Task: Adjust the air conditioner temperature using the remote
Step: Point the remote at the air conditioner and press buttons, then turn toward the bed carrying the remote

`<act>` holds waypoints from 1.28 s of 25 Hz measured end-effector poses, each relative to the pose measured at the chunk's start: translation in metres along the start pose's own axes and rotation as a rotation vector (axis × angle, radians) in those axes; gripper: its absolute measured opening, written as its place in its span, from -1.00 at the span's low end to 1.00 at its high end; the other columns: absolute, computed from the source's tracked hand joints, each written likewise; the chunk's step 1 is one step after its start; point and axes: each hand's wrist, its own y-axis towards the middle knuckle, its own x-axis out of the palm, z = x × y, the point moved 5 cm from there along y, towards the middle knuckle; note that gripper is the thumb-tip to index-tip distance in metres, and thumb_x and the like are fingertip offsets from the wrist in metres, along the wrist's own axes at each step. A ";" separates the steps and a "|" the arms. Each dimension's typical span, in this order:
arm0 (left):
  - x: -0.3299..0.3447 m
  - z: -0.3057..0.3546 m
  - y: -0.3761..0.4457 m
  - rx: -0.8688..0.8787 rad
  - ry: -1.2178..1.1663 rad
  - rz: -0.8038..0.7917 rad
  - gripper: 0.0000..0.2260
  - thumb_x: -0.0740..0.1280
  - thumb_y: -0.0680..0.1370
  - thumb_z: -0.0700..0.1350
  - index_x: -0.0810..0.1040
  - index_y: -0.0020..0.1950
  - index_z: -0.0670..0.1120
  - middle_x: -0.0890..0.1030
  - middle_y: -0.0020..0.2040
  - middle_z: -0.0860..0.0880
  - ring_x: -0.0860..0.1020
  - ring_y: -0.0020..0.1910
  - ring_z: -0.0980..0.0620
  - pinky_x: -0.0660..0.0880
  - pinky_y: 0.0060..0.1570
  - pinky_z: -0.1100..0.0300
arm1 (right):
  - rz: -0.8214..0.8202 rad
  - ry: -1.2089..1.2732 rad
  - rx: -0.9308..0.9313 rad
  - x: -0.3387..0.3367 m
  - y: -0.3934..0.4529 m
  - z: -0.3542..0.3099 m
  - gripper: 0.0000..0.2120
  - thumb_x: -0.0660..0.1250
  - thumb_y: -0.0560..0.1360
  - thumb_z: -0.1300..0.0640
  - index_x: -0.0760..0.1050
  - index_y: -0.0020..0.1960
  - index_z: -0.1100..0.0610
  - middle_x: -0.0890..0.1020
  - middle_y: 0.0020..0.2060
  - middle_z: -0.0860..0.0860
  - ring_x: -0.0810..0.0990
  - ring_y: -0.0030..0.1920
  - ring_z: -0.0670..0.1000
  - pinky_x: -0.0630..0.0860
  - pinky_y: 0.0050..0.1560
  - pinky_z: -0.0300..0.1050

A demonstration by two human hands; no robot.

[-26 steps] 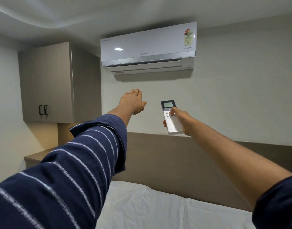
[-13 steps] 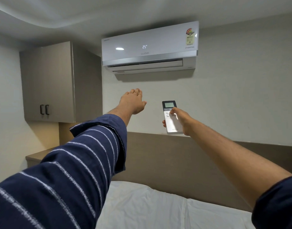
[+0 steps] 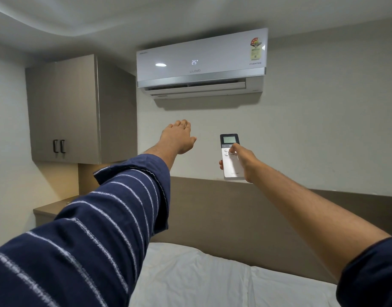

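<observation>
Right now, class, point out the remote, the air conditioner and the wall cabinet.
remote (image 3: 231, 167), head view, white lower body.
air conditioner (image 3: 212, 56), head view, glossy front panel.
wall cabinet (image 3: 62, 103), head view, door face.

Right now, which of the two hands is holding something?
The right hand, on the bare arm, grips the white remote, thumb on its buttons. The left hand, from the striped sleeve, is open and empty.

Both arms reach forward: left hand (image 3: 176, 137) flat and empty, right hand (image 3: 243, 161) clenched, thumb pressing down.

1 air conditioner (image 3: 201, 63), 1 remote (image 3: 230, 156), 2 hands.
</observation>
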 end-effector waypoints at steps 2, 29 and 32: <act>0.001 0.000 -0.001 0.001 0.001 0.000 -0.41 -0.06 0.65 0.08 -0.06 0.60 -0.19 -0.02 0.62 -0.12 0.00 0.60 -0.08 0.02 0.55 0.01 | -0.002 0.012 0.008 0.000 0.000 0.001 -0.88 0.14 0.42 0.18 0.43 -0.10 0.15 0.65 -0.32 0.20 0.64 -0.52 0.08 0.54 -0.45 -0.23; 0.049 0.111 -0.024 0.214 -0.052 -0.078 -0.40 -0.03 0.64 0.08 -0.07 0.60 -0.18 -0.02 0.62 -0.11 -0.01 0.60 -0.06 0.01 0.55 0.03 | 0.169 -0.078 0.097 -0.085 -0.042 0.069 -0.81 0.15 0.45 0.18 0.44 0.02 0.17 0.66 -0.26 0.19 0.61 -0.38 0.08 0.51 -0.33 -0.21; 0.079 0.176 -0.041 0.347 -0.078 -0.111 -0.39 -0.01 0.64 0.09 -0.06 0.60 -0.18 -0.02 0.62 -0.11 -0.01 0.60 -0.06 0.01 0.55 0.03 | 0.291 -0.151 0.188 -0.143 -0.075 0.121 -0.79 0.18 0.45 0.18 0.45 0.05 0.20 0.69 -0.11 0.28 0.63 -0.28 0.15 0.50 -0.29 -0.18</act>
